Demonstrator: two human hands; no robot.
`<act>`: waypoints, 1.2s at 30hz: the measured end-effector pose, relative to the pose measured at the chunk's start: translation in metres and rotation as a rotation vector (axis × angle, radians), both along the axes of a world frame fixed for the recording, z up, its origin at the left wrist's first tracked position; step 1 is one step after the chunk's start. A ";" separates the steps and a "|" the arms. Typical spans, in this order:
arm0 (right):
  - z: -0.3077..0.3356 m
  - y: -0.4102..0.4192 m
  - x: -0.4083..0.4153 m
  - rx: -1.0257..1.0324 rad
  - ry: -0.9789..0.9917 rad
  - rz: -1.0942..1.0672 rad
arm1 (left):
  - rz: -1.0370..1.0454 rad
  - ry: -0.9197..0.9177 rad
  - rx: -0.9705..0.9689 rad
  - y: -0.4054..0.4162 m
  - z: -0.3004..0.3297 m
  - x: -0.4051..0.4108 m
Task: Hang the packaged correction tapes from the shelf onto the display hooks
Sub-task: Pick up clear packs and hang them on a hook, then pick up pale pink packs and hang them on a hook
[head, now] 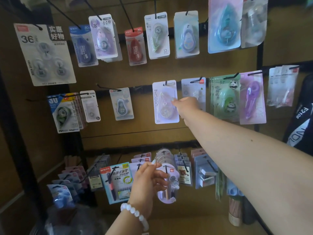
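Nearest the lens, my right forearm runs up from the lower right corner to the right hand (185, 106), which reaches the middle row of hooks. Its fingertips meet the right edge of the white Moon correction tape pack (165, 102); whether they pinch the card or only touch it I cannot tell. That pack hangs upright, long axis vertical, its slot on a middle-row hook (166, 83).

Lower, my left hand (149, 180), beaded bracelet (135, 216) at the wrist, has its fingers loosely curled and spread in front of the bottom-row packs. It seems to hold a pale blister pack (169, 189) by its left edge, though the grip is partly hidden.

Outward: a green panda pack (227, 99) and a purple pack (252, 99) hang to the right; an unloaded hook (108, 87) lies up and to the left of both hands.

Judgement: the left hand is nearer that hook, so the pack would travel up-left, slot leading.
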State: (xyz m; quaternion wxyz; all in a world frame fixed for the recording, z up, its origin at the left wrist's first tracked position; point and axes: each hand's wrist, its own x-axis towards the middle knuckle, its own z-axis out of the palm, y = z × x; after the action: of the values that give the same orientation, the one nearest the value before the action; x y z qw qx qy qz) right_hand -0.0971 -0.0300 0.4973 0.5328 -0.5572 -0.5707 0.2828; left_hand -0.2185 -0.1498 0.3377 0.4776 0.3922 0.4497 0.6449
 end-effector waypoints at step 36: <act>-0.304 -0.100 -0.021 -0.590 0.086 0.289 | 0.248 0.141 -0.568 -0.054 -0.135 -0.047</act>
State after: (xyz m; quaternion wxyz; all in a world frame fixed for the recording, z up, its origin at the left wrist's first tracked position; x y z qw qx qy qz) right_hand -0.1178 -0.1302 0.1935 0.3266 -0.5882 -0.5142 0.5319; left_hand -0.2658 -0.2035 0.2026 0.4535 0.2292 0.6882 0.5179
